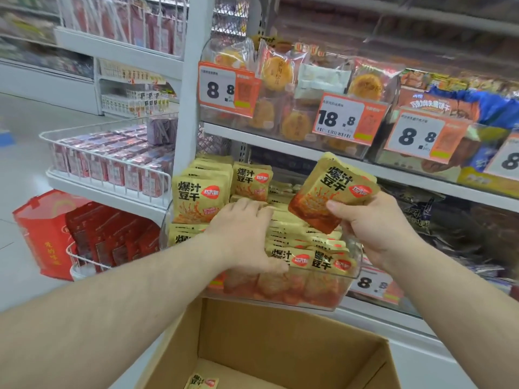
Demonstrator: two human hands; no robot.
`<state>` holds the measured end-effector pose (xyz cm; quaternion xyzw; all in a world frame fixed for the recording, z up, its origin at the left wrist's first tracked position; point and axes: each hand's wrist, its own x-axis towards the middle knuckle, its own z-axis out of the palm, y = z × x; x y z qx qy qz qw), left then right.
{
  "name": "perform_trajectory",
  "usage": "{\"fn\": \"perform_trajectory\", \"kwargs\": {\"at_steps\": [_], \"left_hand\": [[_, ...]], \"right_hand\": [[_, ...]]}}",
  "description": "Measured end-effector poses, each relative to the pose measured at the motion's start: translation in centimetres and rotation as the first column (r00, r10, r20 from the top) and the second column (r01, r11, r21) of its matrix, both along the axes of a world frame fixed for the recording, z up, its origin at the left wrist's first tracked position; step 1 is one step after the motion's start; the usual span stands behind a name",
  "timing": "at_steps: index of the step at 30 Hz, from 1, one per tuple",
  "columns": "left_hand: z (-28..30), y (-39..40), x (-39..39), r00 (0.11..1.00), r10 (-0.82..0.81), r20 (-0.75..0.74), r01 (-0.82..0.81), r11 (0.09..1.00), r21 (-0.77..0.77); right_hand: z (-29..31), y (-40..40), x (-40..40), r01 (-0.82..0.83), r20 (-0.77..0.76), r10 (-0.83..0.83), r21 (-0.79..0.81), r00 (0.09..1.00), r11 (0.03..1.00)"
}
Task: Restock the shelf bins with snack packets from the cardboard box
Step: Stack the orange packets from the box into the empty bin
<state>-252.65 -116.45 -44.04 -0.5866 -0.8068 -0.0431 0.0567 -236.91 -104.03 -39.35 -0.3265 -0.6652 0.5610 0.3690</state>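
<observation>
A clear plastic shelf bin (pixel 352 276) holds many yellow-and-orange snack packets (pixel 302 258) standing in rows. My left hand (pixel 247 234) lies flat on top of the packets in the bin, fingers spread, thumb against the front row. My right hand (pixel 376 223) grips a small stack of the same packets (pixel 328 192), tilted, just above the bin's right side. Below, the open cardboard box (pixel 280 332) shows one packet (pixel 200 381) on its floor.
The upper shelf carries clear bins of pastry packs (pixel 280 80) with orange price tags (pixel 346 119). To the left stand white wire baskets of red packs (pixel 112 164) and a red gift box (pixel 42 231) near the floor. Dark packets (pixel 449 220) fill the shelf on the right.
</observation>
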Motion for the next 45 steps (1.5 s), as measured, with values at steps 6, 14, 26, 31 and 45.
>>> {"fn": "perform_trajectory", "kwargs": {"at_steps": [6, 14, 26, 31, 45], "left_hand": [[0.1, 3.7, -2.2, 0.995, 0.082, 0.06, -0.056, 0.937, -0.344], [-0.7, 3.9, -2.0, 0.997, 0.059, 0.048, -0.043, 0.956, -0.29], [-2.3, 2.5, -1.4, 0.999, 0.011, -0.035, -0.015, 0.995, -0.097], [-2.1, 2.4, -1.4, 0.999, -0.006, -0.032, 0.003, 0.997, -0.078], [-2.5, 2.4, -1.5, 0.999, -0.005, -0.031, 0.004, 0.999, -0.043]], "right_hand": [[-0.7, 1.2, -2.2, 0.029, 0.034, -0.036, 0.187, 0.999, 0.982], [-0.6, 2.1, -3.4, 0.017, 0.034, -0.024, 0.206, 0.999, 0.978], [-1.3, 2.7, -9.2, -0.169, 0.23, 0.089, 0.36, 0.969, 0.918], [-1.8, 2.6, -11.6, -0.244, 0.336, 0.108, 0.395, 0.936, 0.885], [-2.3, 2.8, -14.3, -0.239, 0.341, 0.118, 0.338, 0.933, 0.91]]}}
